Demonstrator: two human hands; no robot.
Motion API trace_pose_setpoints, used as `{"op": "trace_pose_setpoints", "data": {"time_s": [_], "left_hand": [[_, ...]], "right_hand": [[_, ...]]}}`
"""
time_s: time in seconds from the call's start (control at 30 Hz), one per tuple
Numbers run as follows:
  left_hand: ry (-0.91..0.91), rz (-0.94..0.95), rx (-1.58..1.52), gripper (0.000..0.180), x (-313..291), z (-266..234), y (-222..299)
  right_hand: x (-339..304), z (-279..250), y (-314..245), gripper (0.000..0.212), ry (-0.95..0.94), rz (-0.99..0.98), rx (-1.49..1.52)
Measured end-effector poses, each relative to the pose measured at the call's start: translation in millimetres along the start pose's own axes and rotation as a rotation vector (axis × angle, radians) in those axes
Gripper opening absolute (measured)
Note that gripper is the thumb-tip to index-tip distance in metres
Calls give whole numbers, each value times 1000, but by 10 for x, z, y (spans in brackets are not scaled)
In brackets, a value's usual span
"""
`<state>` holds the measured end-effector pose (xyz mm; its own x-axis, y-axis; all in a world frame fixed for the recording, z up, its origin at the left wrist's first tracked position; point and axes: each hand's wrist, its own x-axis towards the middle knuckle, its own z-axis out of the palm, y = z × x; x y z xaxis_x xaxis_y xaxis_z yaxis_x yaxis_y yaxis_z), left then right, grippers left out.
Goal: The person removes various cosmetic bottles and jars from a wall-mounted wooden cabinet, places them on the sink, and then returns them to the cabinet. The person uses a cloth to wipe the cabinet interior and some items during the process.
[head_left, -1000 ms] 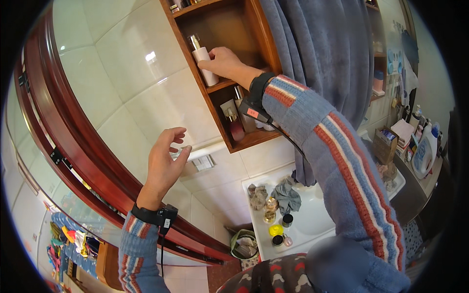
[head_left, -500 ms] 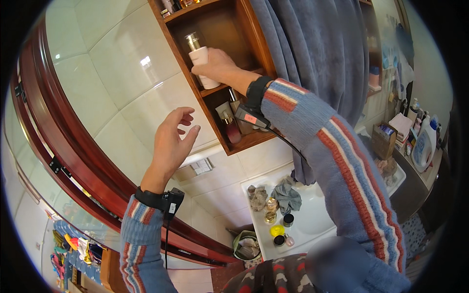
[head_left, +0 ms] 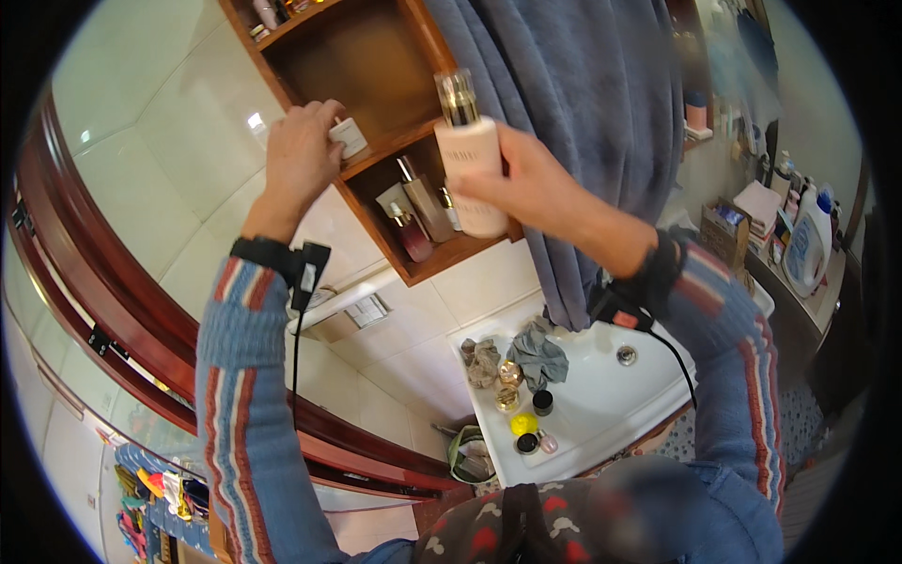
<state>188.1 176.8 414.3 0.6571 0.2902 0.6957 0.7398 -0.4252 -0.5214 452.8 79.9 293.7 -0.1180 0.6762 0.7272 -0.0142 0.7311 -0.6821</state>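
Note:
My right hand (head_left: pixel 526 179) is wrapped round a pale pink lotion bottle (head_left: pixel 474 169) with a gold collar and clear cap, held upright in front of the wooden shelf cabinet (head_left: pixel 399 38). My left hand (head_left: pixel 299 160) is at the cabinet's left side, its fingers closed at the edge of a small white box (head_left: pixel 349 138) in the middle compartment. In the compartment below stand a dark pink bottle (head_left: pixel 412 237), a tall beige bottle (head_left: pixel 429 209) and a pale tube (head_left: pixel 393 199). The held bottle partly covers that compartment's right end.
A grey curtain (head_left: pixel 573 122) hangs right of the cabinet. Below is a white sink (head_left: pixel 601 376) with grey cloths (head_left: pixel 538 357), several small jars and a yellow item (head_left: pixel 523 426) on its rim. A dark red door frame (head_left: pixel 122 273) runs along the left. Bottles crowd a counter (head_left: pixel 817 305) at right.
My right hand has lifted the lotion bottle off the shelf and moved it right. My left hand has risen to the middle compartment and closed at the small white box.

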Motion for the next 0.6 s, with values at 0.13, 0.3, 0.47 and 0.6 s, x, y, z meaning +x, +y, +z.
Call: {"op": "trace_pose_setpoints", "data": {"time_s": [0.13, 0.3, 0.47, 0.6], "left_hand": [[-57, -43, 333, 41, 259, 177, 27], [-171, -84, 510, 56, 409, 376, 16], [-221, -127, 638, 63, 539, 613, -90], [-351, -155, 723, 70, 619, 796, -212]], "right_hand": [[-998, -225, 68, 43, -81, 108, -71], [-2131, -558, 251, 42, 4, 398, -72], [-2929, -873, 446, 43, 150, 636, -99], [-3470, -971, 521, 46, 271, 704, -52]]}}
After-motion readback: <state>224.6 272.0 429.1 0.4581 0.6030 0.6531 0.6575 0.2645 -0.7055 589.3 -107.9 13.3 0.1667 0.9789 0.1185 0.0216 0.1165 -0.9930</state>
